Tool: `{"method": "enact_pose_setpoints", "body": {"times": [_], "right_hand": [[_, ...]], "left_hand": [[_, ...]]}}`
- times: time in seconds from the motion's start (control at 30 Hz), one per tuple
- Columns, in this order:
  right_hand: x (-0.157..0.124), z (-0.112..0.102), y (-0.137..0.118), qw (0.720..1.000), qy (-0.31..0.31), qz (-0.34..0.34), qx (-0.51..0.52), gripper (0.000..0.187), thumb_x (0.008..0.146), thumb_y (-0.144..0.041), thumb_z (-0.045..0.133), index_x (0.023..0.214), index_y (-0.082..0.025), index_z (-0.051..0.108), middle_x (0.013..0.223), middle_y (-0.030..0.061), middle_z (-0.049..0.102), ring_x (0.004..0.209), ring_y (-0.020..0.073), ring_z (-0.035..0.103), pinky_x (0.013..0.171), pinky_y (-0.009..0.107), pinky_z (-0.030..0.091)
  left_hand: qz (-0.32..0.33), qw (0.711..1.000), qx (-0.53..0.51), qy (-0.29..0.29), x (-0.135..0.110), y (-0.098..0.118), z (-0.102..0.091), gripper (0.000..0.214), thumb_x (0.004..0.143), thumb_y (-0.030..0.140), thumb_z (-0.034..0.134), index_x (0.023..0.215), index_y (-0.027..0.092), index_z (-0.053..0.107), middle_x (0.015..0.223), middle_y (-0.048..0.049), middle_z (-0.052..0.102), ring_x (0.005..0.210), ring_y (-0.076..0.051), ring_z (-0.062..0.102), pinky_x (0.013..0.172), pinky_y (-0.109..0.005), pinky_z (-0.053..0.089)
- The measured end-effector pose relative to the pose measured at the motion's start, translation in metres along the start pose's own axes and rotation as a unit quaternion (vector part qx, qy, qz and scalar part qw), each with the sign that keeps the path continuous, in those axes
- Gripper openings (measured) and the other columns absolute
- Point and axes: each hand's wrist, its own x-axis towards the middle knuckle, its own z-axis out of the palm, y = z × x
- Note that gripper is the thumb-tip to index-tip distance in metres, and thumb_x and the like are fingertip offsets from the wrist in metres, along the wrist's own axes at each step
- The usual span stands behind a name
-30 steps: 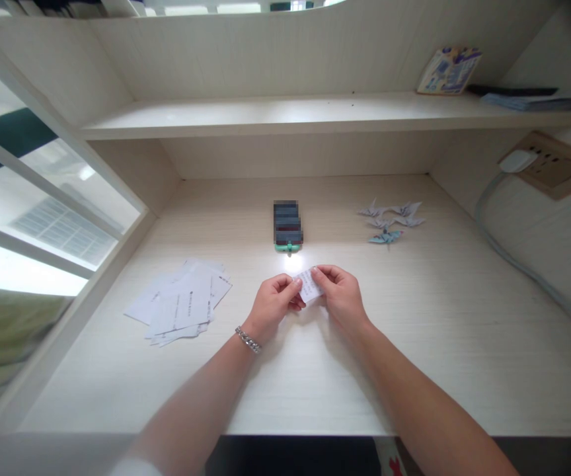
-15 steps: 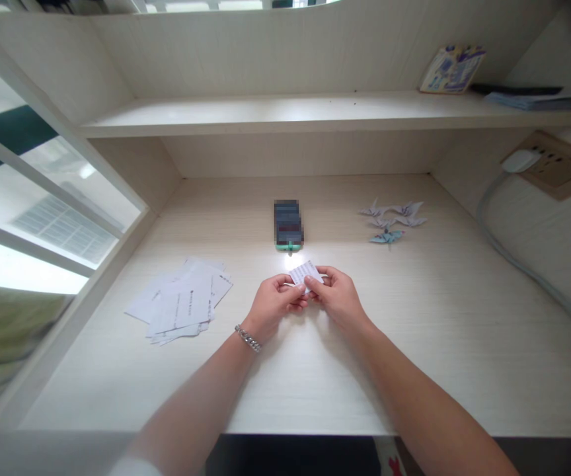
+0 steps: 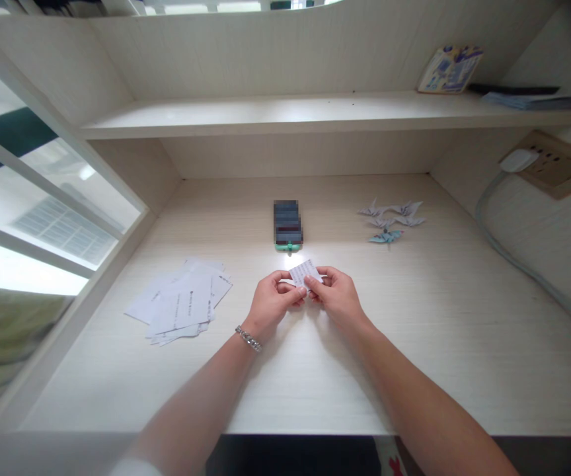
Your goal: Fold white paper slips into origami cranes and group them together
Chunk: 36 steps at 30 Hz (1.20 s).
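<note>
Both hands meet over the middle of the desk and pinch a small folded piece of printed paper (image 3: 304, 273). My left hand (image 3: 271, 305), with a metal bracelet on its wrist, grips the paper's left edge with thumb and fingers closed. My right hand (image 3: 338, 297) holds the right edge, fingers curled around it. The paper is held just above the desk top (image 3: 414, 317).
A loose pile of white paper sheets (image 3: 181, 301) lies to the left. A phone (image 3: 288, 226) lies just beyond the hands. Several folded paper cranes (image 3: 390, 219) sit at the back right. A shelf (image 3: 285, 114) above carries a booklet (image 3: 448, 69). A wall socket with plug and cable (image 3: 518, 161) is on the right.
The paper has been turned and folded smaller between the fingers, and both hands have shifted slightly toward the phone.
</note>
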Motion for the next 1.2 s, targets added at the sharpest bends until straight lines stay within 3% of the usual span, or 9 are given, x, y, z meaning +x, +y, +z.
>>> {"method": "enact_pose_setpoints", "body": {"times": [0.47,0.7,0.9,1.2], "right_hand": [[-0.0008,0.0022,0.0024,1.000,0.014,-0.022,0.010,0.040,0.063,-0.041,0.073,0.091,-0.014,0.064,0.058,-0.0001,0.063,0.048,0.0120,0.055,0.047,0.024,0.046],[0.0000,-0.0001,-0.0004,0.999,0.033,-0.021,0.029,0.042,0.063,-0.040,0.074,0.095,-0.014,0.063,0.059,0.0002,0.064,0.048,0.0117,0.056,0.048,0.023,0.046],[-0.0002,0.0011,-0.0012,0.998,0.034,0.008,0.059,0.039,0.063,-0.038,0.075,0.091,-0.015,0.062,0.058,-0.0008,0.063,0.048,0.0106,0.055,0.047,0.022,0.045],[0.0000,0.0008,-0.0028,0.994,0.025,0.046,0.093,0.037,0.060,-0.035,0.077,0.085,-0.015,0.058,0.061,0.0005,0.064,0.049,0.0098,0.055,0.046,0.020,0.044]], "left_hand": [[0.030,0.999,-0.009,-0.014,0.0025,-0.0028,-0.0028,0.038,0.062,0.021,0.075,0.093,0.013,0.055,0.060,0.0009,0.062,0.057,-0.011,0.060,0.059,-0.023,0.046],[0.018,0.999,-0.025,-0.009,-0.0019,0.0019,0.0015,0.045,0.057,0.022,0.079,0.096,0.013,0.057,0.072,-0.0041,0.069,0.067,-0.014,0.064,0.066,-0.025,0.049],[0.029,0.999,-0.016,-0.009,-0.0041,0.0038,0.0045,0.038,0.063,0.026,0.075,0.095,0.013,0.059,0.081,-0.0071,0.070,0.075,-0.017,0.066,0.073,-0.029,0.052],[0.098,0.993,0.028,0.062,-0.0023,-0.0003,0.0027,0.038,0.064,0.024,0.074,0.100,0.017,0.060,0.088,-0.0061,0.068,0.085,-0.017,0.065,0.078,-0.029,0.052]]}}
